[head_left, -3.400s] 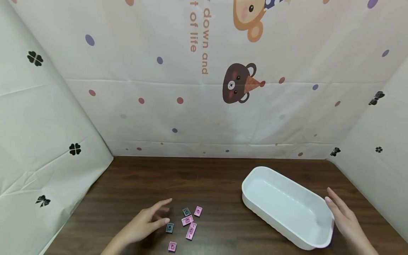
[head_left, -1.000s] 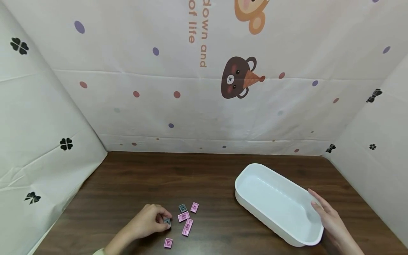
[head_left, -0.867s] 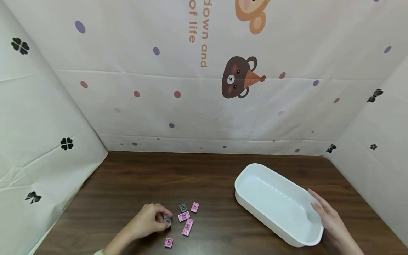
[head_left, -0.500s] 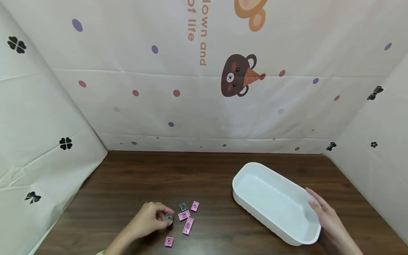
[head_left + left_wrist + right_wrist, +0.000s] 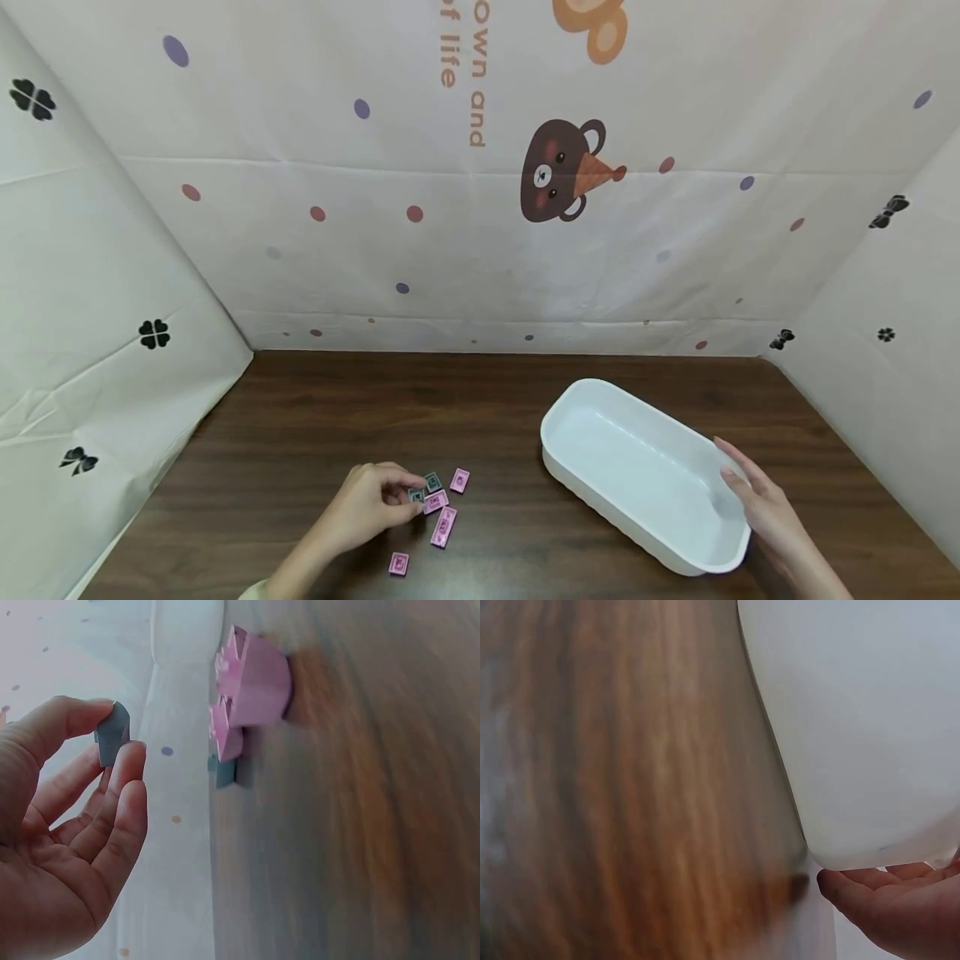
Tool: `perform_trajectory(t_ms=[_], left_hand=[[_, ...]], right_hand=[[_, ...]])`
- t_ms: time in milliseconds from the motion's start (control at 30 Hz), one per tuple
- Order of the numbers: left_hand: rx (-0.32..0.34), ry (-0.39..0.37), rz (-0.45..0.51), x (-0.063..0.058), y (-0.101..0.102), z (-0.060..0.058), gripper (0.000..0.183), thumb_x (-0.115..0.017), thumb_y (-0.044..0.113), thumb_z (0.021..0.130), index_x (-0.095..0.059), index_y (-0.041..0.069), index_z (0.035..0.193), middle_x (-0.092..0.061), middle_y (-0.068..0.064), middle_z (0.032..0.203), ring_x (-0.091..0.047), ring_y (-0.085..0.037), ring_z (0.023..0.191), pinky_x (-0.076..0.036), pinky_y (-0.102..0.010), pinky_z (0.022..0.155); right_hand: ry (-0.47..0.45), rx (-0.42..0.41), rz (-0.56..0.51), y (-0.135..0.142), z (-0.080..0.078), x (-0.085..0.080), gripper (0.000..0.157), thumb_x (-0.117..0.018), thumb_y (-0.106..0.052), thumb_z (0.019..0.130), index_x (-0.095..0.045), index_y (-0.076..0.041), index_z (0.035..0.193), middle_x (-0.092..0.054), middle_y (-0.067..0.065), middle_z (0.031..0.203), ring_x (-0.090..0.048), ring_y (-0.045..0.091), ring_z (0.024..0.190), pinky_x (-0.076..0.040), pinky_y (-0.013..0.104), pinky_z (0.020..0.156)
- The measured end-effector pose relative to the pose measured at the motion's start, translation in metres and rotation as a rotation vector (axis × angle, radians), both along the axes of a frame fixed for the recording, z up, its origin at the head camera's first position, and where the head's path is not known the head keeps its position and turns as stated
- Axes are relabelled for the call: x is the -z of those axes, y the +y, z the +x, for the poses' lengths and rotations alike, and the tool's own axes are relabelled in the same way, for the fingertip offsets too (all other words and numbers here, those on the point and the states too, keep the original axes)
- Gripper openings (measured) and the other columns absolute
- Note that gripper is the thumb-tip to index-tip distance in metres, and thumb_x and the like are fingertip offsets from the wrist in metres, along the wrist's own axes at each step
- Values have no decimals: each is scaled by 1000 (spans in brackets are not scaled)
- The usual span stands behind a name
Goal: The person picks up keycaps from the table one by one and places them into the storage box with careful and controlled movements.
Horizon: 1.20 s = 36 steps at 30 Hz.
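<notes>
In the head view, my left hand [image 5: 371, 506] pinches a small grey-green block [image 5: 416, 496] with a printed face. The left wrist view shows this block [image 5: 113, 735] between thumb and fingertips, raised off the table. Close beside it lie a second grey-green block [image 5: 432, 482], a pink block [image 5: 436, 501] and a longer pink block [image 5: 443, 527]. Two smaller pink ones lie apart: one pink block [image 5: 460, 480] farther back, another pink block [image 5: 399, 564] nearer. My right hand [image 5: 772, 508] rests against the right end of a white tray [image 5: 615, 521], fingers extended, thumb at the rim.
The dark wooden table [image 5: 360, 400] is bounded by a white patterned back sheet [image 5: 337, 267] and pale side sheets. The tray sits slanted on the right half. Bare wood [image 5: 510, 467] shows between blocks and tray.
My left hand came down on the nearer grey-green block, took hold of it and carried it right and away, beside the other blocks. The tray slid slightly left with my right hand on it.
</notes>
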State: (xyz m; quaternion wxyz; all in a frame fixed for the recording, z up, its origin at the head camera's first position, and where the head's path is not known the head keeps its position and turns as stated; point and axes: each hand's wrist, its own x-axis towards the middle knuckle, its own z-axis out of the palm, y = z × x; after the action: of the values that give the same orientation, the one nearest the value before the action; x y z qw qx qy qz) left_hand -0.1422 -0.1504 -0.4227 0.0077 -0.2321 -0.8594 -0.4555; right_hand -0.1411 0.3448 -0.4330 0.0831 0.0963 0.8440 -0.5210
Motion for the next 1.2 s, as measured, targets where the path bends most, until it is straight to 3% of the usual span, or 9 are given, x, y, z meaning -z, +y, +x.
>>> perform_trajectory(t_ms=[200, 300, 433, 633, 867, 967, 1033, 1133, 1200], left_hand=[[-8, 26, 41, -3, 13, -3, 21, -75, 11, 73, -71, 1, 91, -64, 2, 78, -55, 1, 63, -49, -20, 56], [-4, 45, 53, -5, 20, -5, 21, -75, 10, 72, -71, 1, 91, -65, 2, 78, -56, 1, 64, -49, -20, 56], [-9, 68, 71, -7, 29, -7, 20, -74, 6, 72, -71, 0, 90, -65, 1, 77, -56, 1, 63, -50, -20, 56], [-13, 56, 100, -10, 42, -9, 19, -73, 5, 73, -71, -1, 91, -66, -2, 79, -56, 0, 64, -50, -20, 57], [-27, 42, 143, -14, 56, -12, 17, -74, 8, 73, -72, 3, 90, -66, -1, 78, -57, -1, 64, -50, -20, 57], [-17, 26, 184, -18, 63, -12, 18, -74, 10, 73, -72, 3, 90, -67, -3, 80, -58, -2, 65, -50, -20, 58], [-15, 17, 202, -20, 67, -13, 18, -74, 10, 73, -72, 2, 90, -67, -4, 80, -58, -3, 65, -51, -20, 58], [-5, 15, 221, -19, 76, -17, 18, -74, 8, 73, -71, 2, 90, -68, -5, 82, -58, -3, 65, -51, -20, 58], [0, 5, 236, -17, 83, -19, 18, -74, 6, 73, -71, 2, 90, -68, -6, 83, -59, -3, 66, -51, -19, 58]], right_hand=[[-4, -3, 2, -5, 1, -2, 64, -32, -45, 96, -10, -13, 147, -12, 28, 146, -41, -18, 89, -47, 30, 80], [-8, 1, 25, -8, 1, -3, 63, -30, -45, 97, -10, -13, 146, -12, 27, 146, -49, 9, 110, -45, 38, 86], [-13, 5, 31, -11, 0, -4, 62, -28, -45, 97, -9, -13, 147, -10, 27, 147, -26, 42, 128, -42, 42, 89], [-10, 7, 37, -17, 1, -3, 62, -30, -44, 97, -11, -12, 146, -13, 25, 147, -39, 25, 122, -43, 34, 87], [-35, 19, -4, -26, 2, -5, 61, -29, -44, 97, -10, -14, 147, -9, 23, 149, -22, 41, 131, -34, 47, 98], [-29, 17, 0, -27, 2, -5, 62, -31, -44, 97, -12, -13, 147, -12, 23, 148, -40, 23, 123, -42, 33, 91], [-25, 17, 10, -29, 3, -5, 61, -32, -44, 97, -13, -13, 146, -14, 23, 148, -41, 21, 122, -43, 27, 86], [-25, 19, -2, -31, 4, -5, 61, -32, -43, 97, -12, -13, 147, -13, 22, 148, -40, 24, 124, -41, 33, 91], [-37, 26, -7, -33, 5, -7, 61, -31, -43, 97, -11, -13, 147, -12, 22, 149, -23, 40, 131, -36, 44, 97]])
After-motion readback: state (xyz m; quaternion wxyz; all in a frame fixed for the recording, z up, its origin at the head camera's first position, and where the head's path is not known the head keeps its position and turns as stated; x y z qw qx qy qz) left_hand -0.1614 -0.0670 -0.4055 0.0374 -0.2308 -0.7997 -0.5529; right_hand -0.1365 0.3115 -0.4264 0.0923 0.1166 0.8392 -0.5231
